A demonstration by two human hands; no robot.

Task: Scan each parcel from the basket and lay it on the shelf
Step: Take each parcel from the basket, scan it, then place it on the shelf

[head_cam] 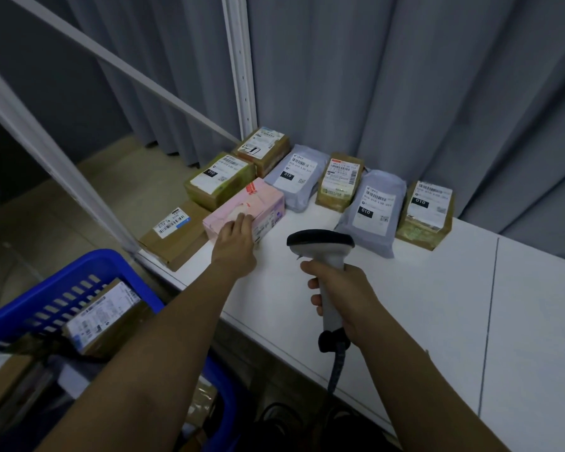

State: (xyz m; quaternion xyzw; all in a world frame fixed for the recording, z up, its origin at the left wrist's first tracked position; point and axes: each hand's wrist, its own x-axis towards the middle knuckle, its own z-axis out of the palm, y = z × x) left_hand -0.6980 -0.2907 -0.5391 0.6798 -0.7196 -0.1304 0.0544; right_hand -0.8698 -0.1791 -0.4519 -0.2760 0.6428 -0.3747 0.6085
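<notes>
Grey curtain [405,93] behind white shelf [405,305]. Left hand [234,241] rests on pink parcel [245,208] lying on shelf, fingers over its near top edge; grip looks loose, hard to tell. Right hand [343,298] wrapped tight around scanner [322,256] handle. Seven more parcels sit on shelf. Blue basket [69,288] lower left holds another brown parcel [106,316].

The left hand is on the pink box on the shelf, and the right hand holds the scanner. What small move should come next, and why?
Probably the left hand should let go of the pink box and go back to the blue basket. The box already lies flat on the white shelf beside other parcels, a labelled carton waits in the basket, and the right hand holds the scanner ready.
</notes>
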